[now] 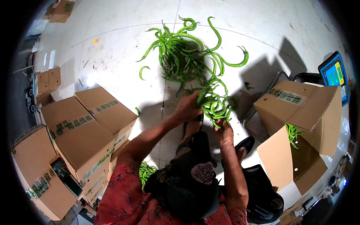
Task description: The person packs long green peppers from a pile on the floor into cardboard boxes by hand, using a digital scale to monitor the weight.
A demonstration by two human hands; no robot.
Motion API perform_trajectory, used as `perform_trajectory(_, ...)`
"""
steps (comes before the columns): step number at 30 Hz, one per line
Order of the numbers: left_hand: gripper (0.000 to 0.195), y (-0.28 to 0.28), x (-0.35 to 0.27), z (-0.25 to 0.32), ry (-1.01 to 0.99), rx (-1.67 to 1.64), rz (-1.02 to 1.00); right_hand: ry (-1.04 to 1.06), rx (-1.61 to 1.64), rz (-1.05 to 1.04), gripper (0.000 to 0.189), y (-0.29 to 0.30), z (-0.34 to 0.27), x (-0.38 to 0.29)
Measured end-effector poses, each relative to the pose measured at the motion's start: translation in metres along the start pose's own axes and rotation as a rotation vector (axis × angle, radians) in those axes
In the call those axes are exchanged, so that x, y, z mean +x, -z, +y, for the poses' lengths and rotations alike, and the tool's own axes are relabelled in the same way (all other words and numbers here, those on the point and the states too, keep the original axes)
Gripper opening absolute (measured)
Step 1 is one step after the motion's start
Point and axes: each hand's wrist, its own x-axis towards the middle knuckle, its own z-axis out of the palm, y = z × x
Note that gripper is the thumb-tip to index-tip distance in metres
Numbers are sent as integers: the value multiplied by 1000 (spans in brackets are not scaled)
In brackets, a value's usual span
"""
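Note:
Long green chili peppers [180, 53] lie in a loose heap on the pale tiled floor in front of me. At the near side of the heap, my left hand [191, 105] has its fingers around a small bunch of peppers [202, 97], blurred by motion. My right hand [225, 130] grips the lower end of another bunch of curled peppers [216, 108], just right of the left hand. Part of the near heap is hidden behind my left hand.
Closed cardboard boxes [84, 123] are stacked at left. An open cardboard box [306, 163] with some peppers inside stands at right, by a scale with a lit display [334, 76]. More peppers [146, 173] lie beside my left leg. A small orange object [95, 41] is on the floor.

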Motion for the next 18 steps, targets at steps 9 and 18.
perform_trajectory(9,85,-74,15,-40,-351,485,-107,-150,135,-177,25,-11,-1,11)
perform_trajectory(18,101,-56,15,-55,-569,325,-73,-105,103,-280,25,-42,-41,-17)
